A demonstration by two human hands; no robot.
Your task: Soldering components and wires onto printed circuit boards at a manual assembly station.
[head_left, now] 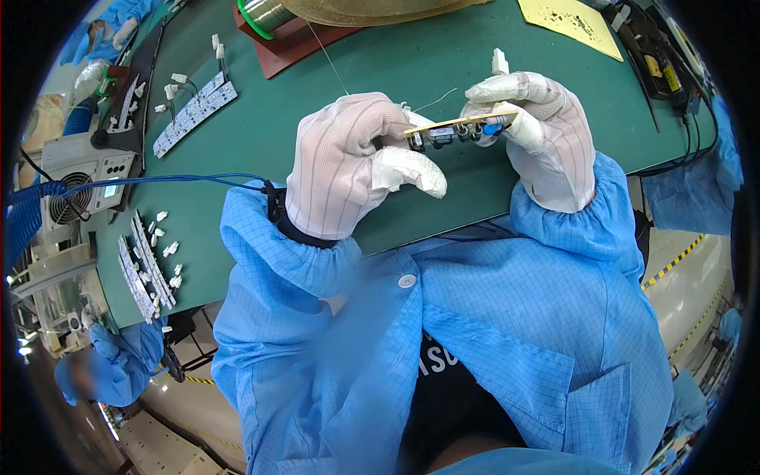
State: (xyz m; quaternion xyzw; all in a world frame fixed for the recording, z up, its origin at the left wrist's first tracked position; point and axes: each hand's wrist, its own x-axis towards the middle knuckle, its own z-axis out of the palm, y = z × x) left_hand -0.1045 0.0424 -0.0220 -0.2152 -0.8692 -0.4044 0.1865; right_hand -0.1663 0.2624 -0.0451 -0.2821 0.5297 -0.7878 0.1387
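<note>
Both of my hands wear pale striped gloves with white fingertip coverings. Between them, above the green table, is a circuit board seen nearly edge-on, its dark and blue components facing down toward me. My left hand grips the board's left end between thumb and fingers. At the other end my right hand pinches it, the fingers curled over the edge. A white connector sticks up just beyond the right fingers. Around my left wrist is a black band with a blue cord.
A solder wire spool stands on a red base at the back. Strips of white boards with connectors lie at the left, others near the front-left edge. A fan unit stands left; a yellow sheet lies back right. Other people sit nearby.
</note>
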